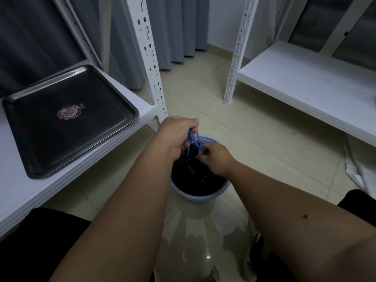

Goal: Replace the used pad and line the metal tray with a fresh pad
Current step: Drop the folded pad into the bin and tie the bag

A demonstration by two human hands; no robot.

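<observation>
The metal tray [40,151] lies bare on the white shelf at my left, a round sticker [68,114] at its middle and no pad in it. Over the floor between the shelves stands a light blue bin [198,197] lined with a black bag [195,180]. My left hand [177,135] is closed around thin blue straps [194,139] just above the bin's far rim. My right hand [215,159] pinches the lower end of the same blue straps over the bin's opening. What the straps belong to is hidden by the hands.
A white slotted upright [149,58] stands right behind my left hand. A second white shelf [305,86] runs along the right. Grey curtains [173,27] hang at the back. A crumpled white sheet [358,169] lies on the tiled floor under the right shelf.
</observation>
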